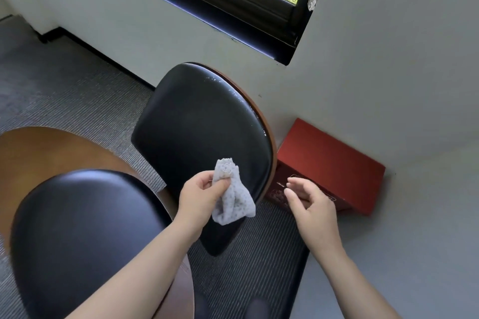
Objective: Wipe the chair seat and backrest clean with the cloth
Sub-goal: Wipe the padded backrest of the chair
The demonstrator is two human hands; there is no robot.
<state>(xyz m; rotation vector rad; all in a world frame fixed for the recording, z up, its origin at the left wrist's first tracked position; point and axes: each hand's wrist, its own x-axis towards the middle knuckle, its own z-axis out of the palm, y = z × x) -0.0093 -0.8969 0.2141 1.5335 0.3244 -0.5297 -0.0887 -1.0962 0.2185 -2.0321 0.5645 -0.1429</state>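
- The bunched white dotted cloth [237, 203] is held by only a small fold near its top. Most of it hangs loose, so a firm stroke could probably pull it free and drop it on the grey ribbed carpet [77, 90].
- Bunched this way, little of the cloth would meet the leather, and a pass could leave streaks or unwiped strips.
- Pale flecks line the upper right edge of the black leather pad in a curved wooden shell [197, 132], seemingly the backrest. I cannot tell whether they are dirt or wear, and hard rubbing might worsen any wear.
- The second black leather pad [85, 235], at lower left and likely the seat, lies well apart from the cloth and could be missed.
- The left grip [204, 194] has its fingers curled, pinching the cloth between thumb and fingers just in front of the backrest's lower right edge. Contact with the leather is not clear.
- The right grip [311, 202] holds nothing, with its fingers loosely spread. It hovers near the cloth, above the red cardboard box [334, 160] by the wall.
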